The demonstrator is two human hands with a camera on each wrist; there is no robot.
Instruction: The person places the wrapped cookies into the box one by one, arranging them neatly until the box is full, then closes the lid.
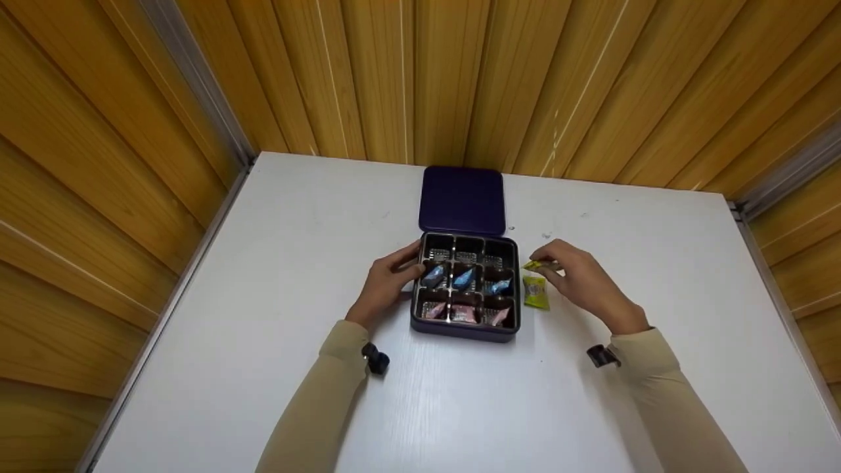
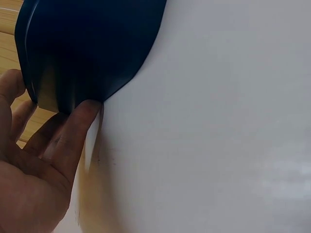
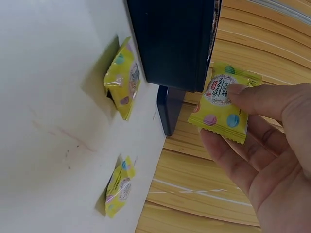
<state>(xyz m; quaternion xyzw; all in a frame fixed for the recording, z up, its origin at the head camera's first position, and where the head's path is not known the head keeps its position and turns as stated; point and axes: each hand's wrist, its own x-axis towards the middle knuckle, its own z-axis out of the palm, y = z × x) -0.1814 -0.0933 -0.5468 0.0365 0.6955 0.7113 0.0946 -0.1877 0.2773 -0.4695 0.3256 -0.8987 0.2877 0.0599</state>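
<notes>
A dark blue tin box [image 1: 465, 332] stands uncovered, with a divided tray inside. Blue-wrapped sweets [image 1: 464, 279] fill its middle row and pink-wrapped ones [image 1: 464, 313] the near row; the far row shows bare compartments. My left hand [image 1: 389, 282] holds the box's left side, thumb at the rim and fingers against the wall. Just off the right side, my right hand [image 1: 581, 279] pinches a yellow macaron packet [image 3: 225, 102] between thumb and fingers. Two more yellow packets lie on the table in the right wrist view, one beside the box [image 3: 124, 80] and another farther off [image 3: 120, 188].
The dark blue lid [image 1: 462, 200] lies flat directly behind the box. A white table [image 1: 315, 223] carries everything, and wood-patterned panels [image 1: 447, 79] enclose its back and sides. Black wrist mounts [image 1: 376, 359] sit at both sleeves.
</notes>
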